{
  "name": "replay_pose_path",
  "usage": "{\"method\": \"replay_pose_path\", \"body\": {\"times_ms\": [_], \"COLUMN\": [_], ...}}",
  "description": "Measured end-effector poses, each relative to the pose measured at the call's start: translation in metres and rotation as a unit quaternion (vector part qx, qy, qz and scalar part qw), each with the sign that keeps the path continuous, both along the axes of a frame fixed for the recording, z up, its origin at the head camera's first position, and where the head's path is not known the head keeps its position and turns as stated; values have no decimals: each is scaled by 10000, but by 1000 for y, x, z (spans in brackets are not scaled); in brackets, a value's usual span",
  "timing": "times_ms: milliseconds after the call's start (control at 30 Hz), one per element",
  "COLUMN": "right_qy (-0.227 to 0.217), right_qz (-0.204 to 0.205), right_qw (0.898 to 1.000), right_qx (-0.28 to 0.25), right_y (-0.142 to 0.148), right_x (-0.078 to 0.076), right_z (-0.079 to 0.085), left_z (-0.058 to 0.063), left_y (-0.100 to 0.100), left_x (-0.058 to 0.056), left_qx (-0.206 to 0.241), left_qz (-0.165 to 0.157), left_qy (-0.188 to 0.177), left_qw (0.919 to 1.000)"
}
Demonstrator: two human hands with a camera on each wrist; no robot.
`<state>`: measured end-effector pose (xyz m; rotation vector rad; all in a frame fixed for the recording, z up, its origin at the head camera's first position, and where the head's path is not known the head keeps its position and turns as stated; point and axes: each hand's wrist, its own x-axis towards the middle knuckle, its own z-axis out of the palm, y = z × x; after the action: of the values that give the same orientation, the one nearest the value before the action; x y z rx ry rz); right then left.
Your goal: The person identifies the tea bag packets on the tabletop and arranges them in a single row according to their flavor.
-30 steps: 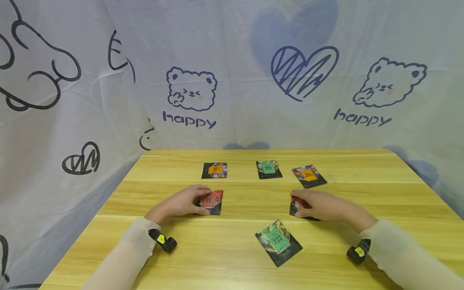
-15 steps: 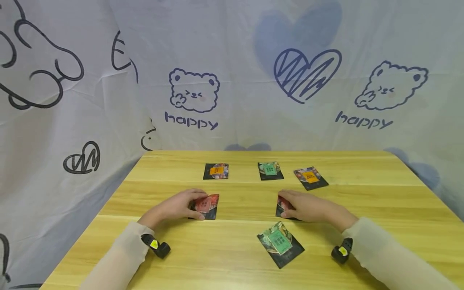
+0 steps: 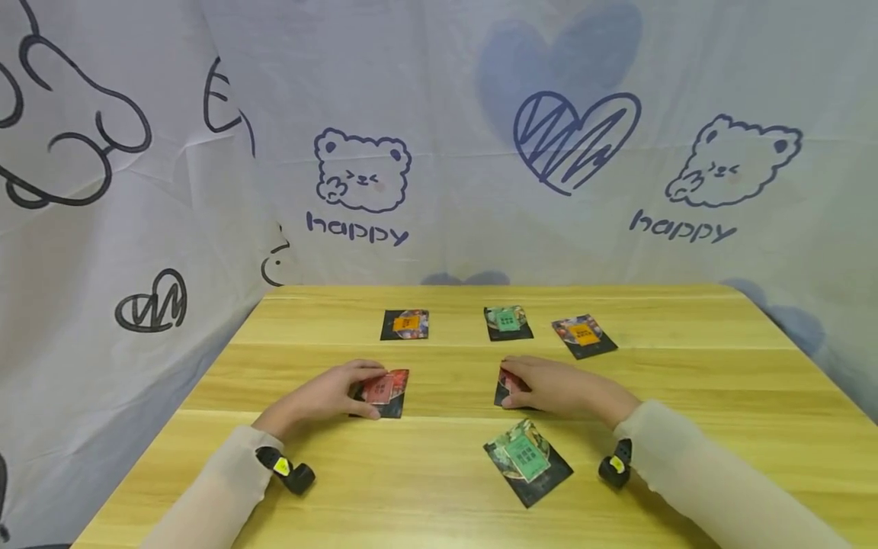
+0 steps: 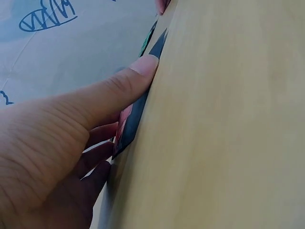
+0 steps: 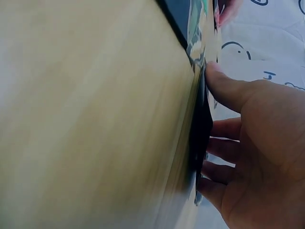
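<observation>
Two small flat black packets with red labels lie on the table, one at each hand. My left hand [image 3: 332, 393] holds the left red packet [image 3: 389, 390] by its edges, thumb on the near side and fingertips on the far side. In the left wrist view the thumb presses the dark edge of this packet [image 4: 138, 107]. Over the right red packet [image 3: 507, 385] lies my right hand [image 3: 555, 385], gripping it between thumb and fingers and hiding much of it. The right wrist view has the packet [image 5: 201, 126] edge-on, close against the table.
A green-labelled packet [image 3: 527, 461] lies tilted on the table [image 3: 411, 480], nearer than the right hand. Along the back lie an orange-labelled packet [image 3: 405, 324], another green one [image 3: 507, 322] and another orange one [image 3: 584, 335]. A printed cloth [image 3: 453, 191] hangs behind.
My right hand has slid its red packet leftward, narrowing the gap to the other red packet. My left hand has shifted its packet slightly left and nearer. The other packets have stayed put.
</observation>
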<state>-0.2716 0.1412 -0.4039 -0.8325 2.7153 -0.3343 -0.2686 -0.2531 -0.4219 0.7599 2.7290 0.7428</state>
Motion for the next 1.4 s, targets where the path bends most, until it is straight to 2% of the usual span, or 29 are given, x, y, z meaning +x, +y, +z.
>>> {"method": "replay_pose_path", "body": {"times_ms": [700, 967, 1167, 1400], "right_qy": [250, 411, 512, 423], "right_qz": [430, 701, 607, 377], "right_qw": [9988, 9965, 9965, 9973], "right_qx": [34, -177, -255, -470], "right_y": [-43, -61, -69, -80], "right_x": [-4, -3, 0, 2], "right_z": [-2, -3, -4, -5], "left_z": [-1, -3, -4, -4], "left_y": [2, 2, 2, 1], "left_x": [2, 2, 2, 1], "left_qx": [241, 191, 182, 146], "left_qz": [75, 124, 106, 88], "left_qy": [-88, -61, -53, 17], "left_qw": [9996, 9997, 9998, 9999]}}
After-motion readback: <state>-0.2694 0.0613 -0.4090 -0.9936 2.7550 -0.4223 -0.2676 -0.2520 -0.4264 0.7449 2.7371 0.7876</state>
